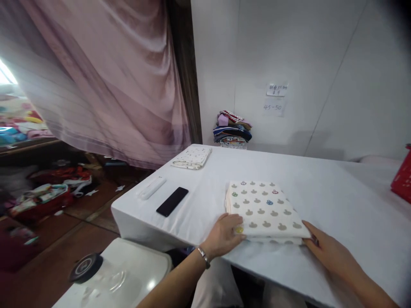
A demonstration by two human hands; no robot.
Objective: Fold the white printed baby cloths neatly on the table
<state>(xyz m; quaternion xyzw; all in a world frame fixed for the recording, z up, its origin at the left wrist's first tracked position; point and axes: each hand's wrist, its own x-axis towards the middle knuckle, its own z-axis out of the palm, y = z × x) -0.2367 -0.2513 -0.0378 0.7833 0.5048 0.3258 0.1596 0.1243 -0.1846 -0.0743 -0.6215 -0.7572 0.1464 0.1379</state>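
Observation:
A folded white cloth [261, 209] printed with grey apple-like shapes and a few coloured ones lies on the white table in front of me. At its near left corner is my left hand [224, 234], fingers curled against the cloth's edge. My right hand [327, 248] pinches the near right corner, thumb on top and the other fingers partly hidden at the edge. The layers of the fold show along the near side.
Left on the white table [321, 188] lie a black phone [172, 201], a white oblong object [152, 188] and another folded patterned cloth [192, 156]. Folded fabrics [233, 128] are stacked beyond the far edge. A red basket [403, 175] stands at right, a white lidded container [128, 269] below left.

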